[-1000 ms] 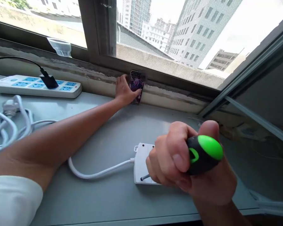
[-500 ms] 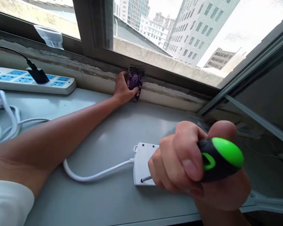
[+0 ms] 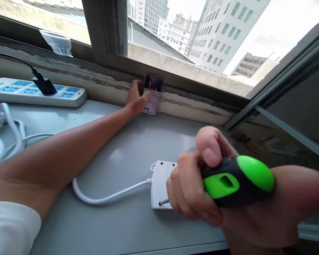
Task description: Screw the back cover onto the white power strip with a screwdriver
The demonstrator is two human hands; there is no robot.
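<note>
My right hand point(image 3: 188, 184) is wrapped round the handle of a black and green screwdriver point(image 3: 239, 180), with the thumb lifted off it. The shaft's tip sits in a corner screw hole of a white plastic case point(image 3: 158, 180); several dark holes dot its face, and my hand hides its right side. A thick white cable point(image 3: 106, 202) runs out of the case's left end. By the window sill, my left hand point(image 3: 135, 101) grips the left edge of a smartphone point(image 3: 151, 102) propped against the wall. The left thumb lies on its lit screen.
At the back left lies a white power strip point(image 3: 78, 101) with a black plug point(image 3: 44, 86) in it. Coiled white cable point(image 3: 17, 136) rests at the left edge of the grey tabletop point(image 3: 117, 230). A clear plastic cup-like piece point(image 3: 60, 44) is by the window frame point(image 3: 101, 32).
My right hand has shifted its hold round the screwdriver handle, baring more green. The tip stays in the hole. The phone screen has changed from a dark picture to a light page.
</note>
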